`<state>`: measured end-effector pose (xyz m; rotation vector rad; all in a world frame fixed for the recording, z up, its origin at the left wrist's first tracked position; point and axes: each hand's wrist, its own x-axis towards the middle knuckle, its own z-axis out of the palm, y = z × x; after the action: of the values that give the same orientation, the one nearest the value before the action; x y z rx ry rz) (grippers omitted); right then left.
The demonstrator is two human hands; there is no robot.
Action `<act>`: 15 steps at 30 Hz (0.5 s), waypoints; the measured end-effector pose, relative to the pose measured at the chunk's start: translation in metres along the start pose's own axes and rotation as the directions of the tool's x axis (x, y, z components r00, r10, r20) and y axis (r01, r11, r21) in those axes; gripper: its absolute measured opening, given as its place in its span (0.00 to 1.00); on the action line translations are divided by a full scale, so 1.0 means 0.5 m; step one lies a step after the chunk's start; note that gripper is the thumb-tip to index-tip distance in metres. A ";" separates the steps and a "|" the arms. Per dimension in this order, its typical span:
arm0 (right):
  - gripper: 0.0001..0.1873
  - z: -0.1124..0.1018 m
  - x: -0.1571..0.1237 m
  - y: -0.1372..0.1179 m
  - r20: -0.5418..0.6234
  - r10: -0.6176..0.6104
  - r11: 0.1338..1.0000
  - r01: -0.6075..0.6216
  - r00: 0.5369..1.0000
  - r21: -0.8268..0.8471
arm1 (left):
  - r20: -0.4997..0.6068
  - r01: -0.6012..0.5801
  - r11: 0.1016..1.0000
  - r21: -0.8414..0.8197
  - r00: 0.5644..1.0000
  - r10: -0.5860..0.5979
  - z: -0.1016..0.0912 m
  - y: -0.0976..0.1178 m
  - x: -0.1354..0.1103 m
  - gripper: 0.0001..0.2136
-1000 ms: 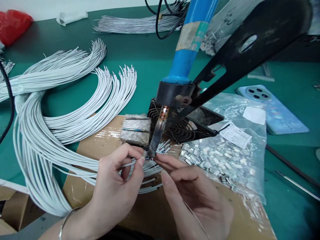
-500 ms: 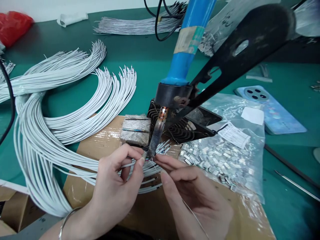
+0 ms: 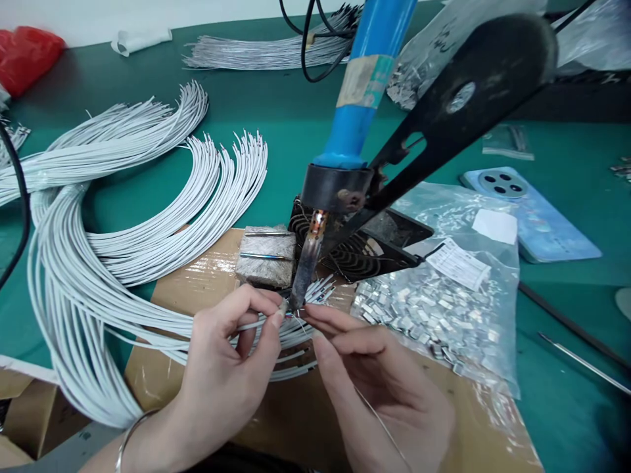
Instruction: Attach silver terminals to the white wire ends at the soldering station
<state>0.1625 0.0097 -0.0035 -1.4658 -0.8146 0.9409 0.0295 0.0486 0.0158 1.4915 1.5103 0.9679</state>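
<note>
My left hand (image 3: 236,361) is closed, pinching a white cable (image 3: 250,324) between thumb and index finger just left of the iron's tip. My right hand (image 3: 379,381) is closed on a thin solder wire (image 3: 382,422), which runs out below the palm and up toward the tip. A blue-handled soldering iron (image 3: 351,125) is held pointing down in a black metal stand (image 3: 444,125). Its dark tip (image 3: 302,284) meets the small work between my fingertips. Coloured wire ends show there, but the joint itself is too small to make out.
Bundles of white cables (image 3: 83,263) curve across the left. Behind my hands are a grey block (image 3: 266,257) and a black fan (image 3: 359,253). A bag of small metal connectors (image 3: 434,315) lies right on the cardboard (image 3: 197,279), near a phone (image 3: 547,220) and a thin metal tool (image 3: 584,362).
Both hands keep almost the same pose at the iron's tip. The iron and its stand appear slightly further left, along with a small shift of the whole view.
</note>
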 end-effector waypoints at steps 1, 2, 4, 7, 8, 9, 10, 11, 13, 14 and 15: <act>0.10 -0.001 0.001 0.001 0.004 -0.002 1.000 0.002 1.000 -0.003 | 0.003 0.000 1.000 0.004 1.000 0.000 0.000 0.000 0.001 0.07; 0.10 -0.002 0.001 0.002 0.011 -0.003 1.000 0.003 1.000 -0.007 | 0.009 0.005 1.000 0.007 1.000 -0.005 -0.001 0.000 0.001 0.07; 0.10 -0.003 0.002 0.003 0.024 -0.007 1.000 0.007 1.000 -0.012 | 0.018 0.020 1.000 0.003 1.000 -0.020 0.000 -0.001 0.001 0.07; 0.10 -0.002 0.003 0.003 0.030 -0.010 1.000 0.010 1.000 0.016 | 0.020 0.029 1.000 -0.010 0.999 -0.029 0.001 -0.002 0.000 0.08; 0.10 -0.002 0.004 0.003 0.031 -0.011 1.000 0.010 0.999 0.029 | 0.019 0.029 1.000 -0.012 0.999 -0.028 0.001 -0.002 0.000 0.08; 0.10 -0.002 0.004 0.003 0.035 -0.011 0.999 0.010 0.999 0.038 | 0.015 0.027 1.000 -0.014 1.000 -0.027 0.002 -0.002 0.001 0.08; 0.10 -0.001 0.005 0.003 0.038 -0.012 0.999 0.010 0.999 0.041 | 0.014 0.027 1.000 -0.013 1.000 -0.027 0.002 -0.001 0.001 0.08; 0.10 -0.001 0.005 0.003 0.040 -0.013 0.999 0.011 0.999 0.041 | 0.012 0.026 1.000 -0.011 1.000 -0.026 0.002 0.000 0.002 0.08; 0.10 0.000 0.006 0.003 0.042 -0.013 0.999 0.012 0.999 0.038 | 0.012 0.027 1.000 -0.007 1.000 -0.027 0.002 0.002 0.004 0.08; 0.10 0.001 0.006 0.002 0.041 -0.011 0.999 0.009 0.999 0.039 | 0.013 0.027 1.000 -0.005 1.000 -0.027 0.002 0.003 0.004 0.08; 0.10 0.001 0.006 0.001 0.038 -0.009 0.999 0.007 0.999 0.043 | 0.016 0.027 1.000 -0.004 1.000 -0.027 0.002 0.003 0.005 0.08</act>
<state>0.1632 0.0125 -0.0045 -1.4104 -0.8232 0.9772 0.0310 0.0511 0.0169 1.4691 1.5118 0.9408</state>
